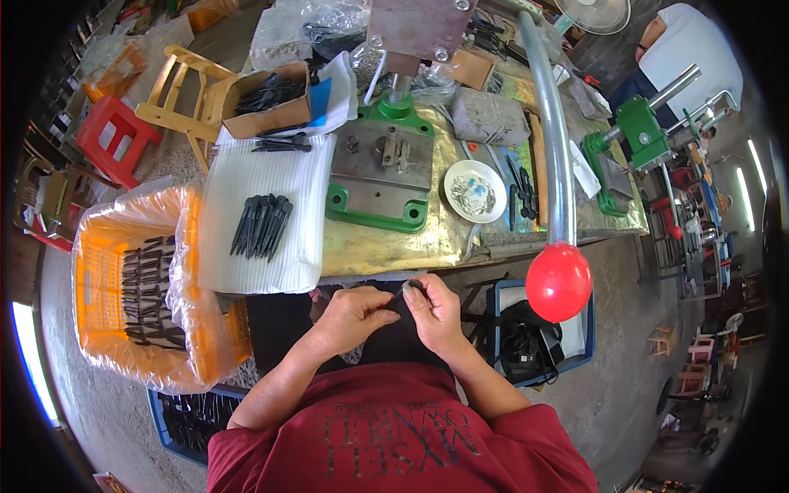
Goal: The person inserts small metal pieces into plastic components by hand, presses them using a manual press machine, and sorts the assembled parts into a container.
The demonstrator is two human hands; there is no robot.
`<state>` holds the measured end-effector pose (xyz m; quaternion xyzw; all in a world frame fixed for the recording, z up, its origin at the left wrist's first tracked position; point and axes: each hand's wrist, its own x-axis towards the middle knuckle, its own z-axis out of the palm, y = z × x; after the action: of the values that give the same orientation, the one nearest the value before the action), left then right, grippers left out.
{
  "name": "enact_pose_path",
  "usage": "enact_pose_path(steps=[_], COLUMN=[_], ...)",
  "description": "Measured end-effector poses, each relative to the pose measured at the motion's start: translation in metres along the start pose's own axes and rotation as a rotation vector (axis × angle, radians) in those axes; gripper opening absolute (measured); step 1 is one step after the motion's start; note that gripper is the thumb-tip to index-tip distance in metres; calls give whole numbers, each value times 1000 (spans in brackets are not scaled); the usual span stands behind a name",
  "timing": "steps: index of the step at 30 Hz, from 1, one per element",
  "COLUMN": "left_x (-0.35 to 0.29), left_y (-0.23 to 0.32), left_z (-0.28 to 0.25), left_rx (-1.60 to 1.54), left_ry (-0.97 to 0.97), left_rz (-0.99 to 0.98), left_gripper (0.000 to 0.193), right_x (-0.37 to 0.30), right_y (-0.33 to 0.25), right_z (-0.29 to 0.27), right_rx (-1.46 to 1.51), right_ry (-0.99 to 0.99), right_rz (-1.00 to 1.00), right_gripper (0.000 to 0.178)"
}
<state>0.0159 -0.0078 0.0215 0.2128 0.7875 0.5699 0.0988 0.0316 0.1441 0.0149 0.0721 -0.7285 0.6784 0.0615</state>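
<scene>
Close to my body, just off the table's front edge, both hands meet around a slim black part (399,299). My left hand (353,317) pinches one end between thumb and fingers. On the other end, my right hand (436,312) is closed, its thumb pressed against the part. Most of the part is hidden by the fingers. A pile of slender black pointed pieces (261,226) lies on a white foam sheet (302,246) to the left. Ahead of my hands stands a green hand press (376,164) with a steel bed.
The press lever ends in a red ball (559,282) right of my hands. A white dish (475,191) holds small metal bits. An orange crate (103,283) with rows of dark pieces stands left; a cardboard box (251,123) sits behind the foam. A blue bin (590,349) is lower right.
</scene>
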Motion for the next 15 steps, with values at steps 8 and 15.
enact_pose_path(steps=[8,15], left_x=[-6,-8], left_y=[-13,-16], left_z=[5,4], left_rx=[-102,-515], left_ry=[-58,-134], left_rz=[-219,-313], left_gripper=[6,14], right_x=[19,103], right_y=[10,17], right_z=[-45,-116], right_rx=[-134,-927], right_ry=[64,119], right_rz=[44,-244], right_gripper=[14,7])
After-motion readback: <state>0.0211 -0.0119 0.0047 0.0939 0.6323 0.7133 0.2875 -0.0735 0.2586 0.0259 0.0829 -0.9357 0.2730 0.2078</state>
